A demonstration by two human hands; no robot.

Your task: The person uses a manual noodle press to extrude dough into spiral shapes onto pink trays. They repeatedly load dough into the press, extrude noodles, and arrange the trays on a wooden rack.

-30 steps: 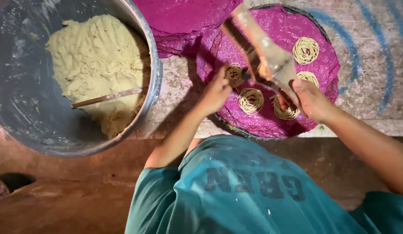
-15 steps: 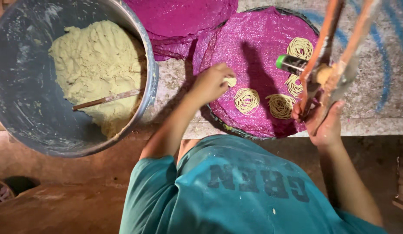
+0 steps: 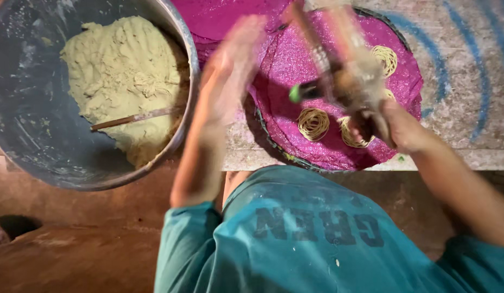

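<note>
My right hand (image 3: 399,127) grips the lower end of a wooden dough press (image 3: 338,65), which is blurred and tilts up over a round tray lined with magenta cloth (image 3: 295,59). Three pale dough spirals lie on the cloth: one (image 3: 312,123) in the middle, one (image 3: 350,134) partly under the press, one (image 3: 386,58) further back. My left hand (image 3: 235,59) is raised and blurred above the tray's left rim, fingers apart, holding nothing. It hangs between the tray and a large grey metal bowl (image 3: 24,135).
The bowl holds a mound of pale yellow dough (image 3: 119,70) with a wooden stick (image 3: 135,118) lying across it. A second magenta-lined tray (image 3: 219,16) sits behind. The trays rest on a stone ledge with blue painted lines (image 3: 463,81). My teal shirt (image 3: 317,239) fills the foreground.
My left hand has lifted off the tray's left spiral area and swung up to the left. The press has tipped from upright at the right to slanting across the tray.
</note>
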